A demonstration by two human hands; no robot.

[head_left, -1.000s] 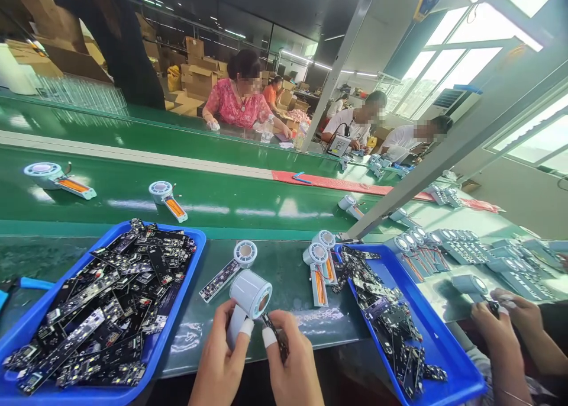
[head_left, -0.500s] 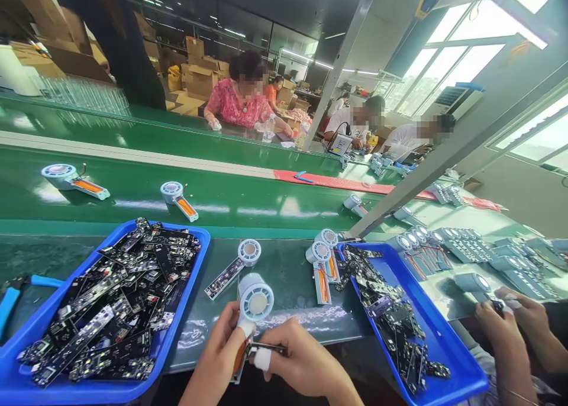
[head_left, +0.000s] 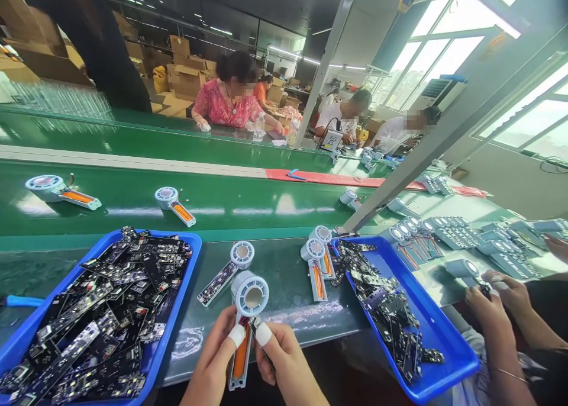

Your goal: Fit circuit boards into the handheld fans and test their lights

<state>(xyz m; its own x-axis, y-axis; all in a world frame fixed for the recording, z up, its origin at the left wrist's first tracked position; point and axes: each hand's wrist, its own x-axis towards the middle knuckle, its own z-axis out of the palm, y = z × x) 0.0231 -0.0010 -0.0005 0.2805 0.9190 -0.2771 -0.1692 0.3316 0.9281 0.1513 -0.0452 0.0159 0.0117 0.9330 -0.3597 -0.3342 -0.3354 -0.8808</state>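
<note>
Along a green conveyor bench, the left hand clenches a fan housing by its orange-striped handle, round head pointing forward, long axis running straight away from the person. The right hand pinches a thin dark strip at the housing's neck. A blue tray of circuit boards lies left, another blue tray right.

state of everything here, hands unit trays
left hand, wrapped around the round-headed unit
right hand, pinching a thin dark strip
round-headed unit, upright, orange strip showing
left blue tray, heaped with circuit boards
right blue tray, holding a looser pile of boards
</note>
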